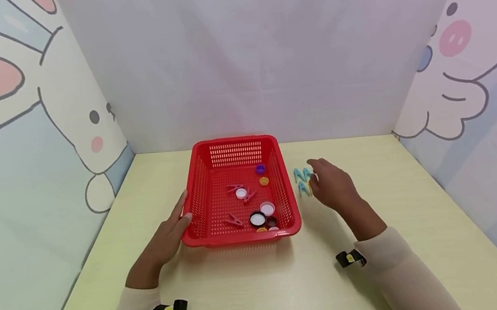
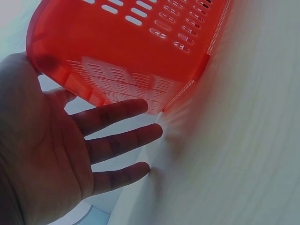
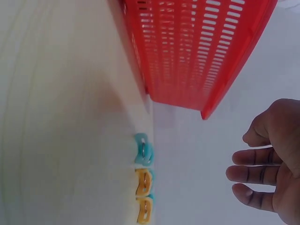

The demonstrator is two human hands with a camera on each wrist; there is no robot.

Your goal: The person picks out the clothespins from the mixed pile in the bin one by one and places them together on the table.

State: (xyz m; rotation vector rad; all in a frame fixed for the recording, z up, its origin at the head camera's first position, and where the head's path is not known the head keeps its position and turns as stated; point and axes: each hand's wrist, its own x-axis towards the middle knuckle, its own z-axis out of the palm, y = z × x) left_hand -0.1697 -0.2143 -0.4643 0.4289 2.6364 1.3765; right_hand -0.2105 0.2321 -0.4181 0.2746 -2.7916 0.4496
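A printed rabbit (image 1: 72, 108) and possibly pig (image 1: 490, 57) flank the table (image 1: 249, 298).

Red basket (image 1: 241, 238); turquoise clips (image 3: 148, 153); yellow clips (image 3: 141, 186); pink clips (image 1: 236, 222); cartoon-patterned wall (image 1: 3, 210).

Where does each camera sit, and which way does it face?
Head: worn there, facing forward and down at the red basket and clips; left grip, right grip (both bare hands) and sleeves show.
Left wrist: worn there, facing low across the table at the basket's outside; left grip shows.
Right wrist: worn there, facing low across the table past basket and clips; right grip shows.
Shared: both wrist views show the basket's outside.
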